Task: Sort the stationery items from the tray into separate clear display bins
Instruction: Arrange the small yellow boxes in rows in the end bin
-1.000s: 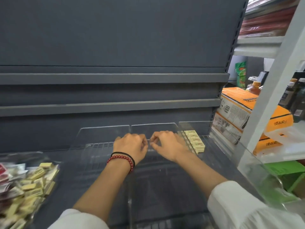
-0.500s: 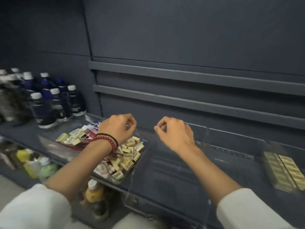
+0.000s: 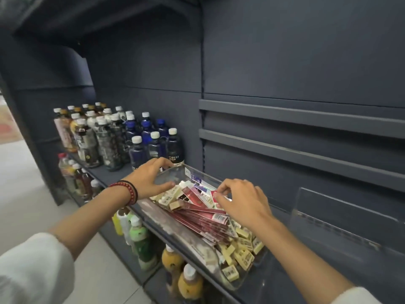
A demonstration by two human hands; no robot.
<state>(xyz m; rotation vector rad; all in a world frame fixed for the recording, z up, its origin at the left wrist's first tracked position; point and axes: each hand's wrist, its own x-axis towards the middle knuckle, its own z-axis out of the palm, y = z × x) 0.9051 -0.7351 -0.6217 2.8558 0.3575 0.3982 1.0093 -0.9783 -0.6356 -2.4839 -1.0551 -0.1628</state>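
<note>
both hands have swung left from the clear bin [image 3: 328, 207] and now hang over the tray [image 3: 186, 172] of mixed stationery at the shelf's front edge. the left hand [image 3: 151, 181] hovers with its fingers spread and loosely curved, holding nothing, its thumb just above the white erasers [image 3: 168, 194]. the right hand [image 3: 243, 200] curls its fingertips [image 3: 215, 196] down onto the topmost of the red packs [image 3: 203, 220]; whether it is pinched yet cannot be told. the heap is loose and tangled, so one tugged pack could likely drag its neighbours along and tip yellow erasers [image 3: 243, 253] over the tray's near wall. the packs lie under and just left of the right fingers, while the bin stands well apart to the right.
</note>
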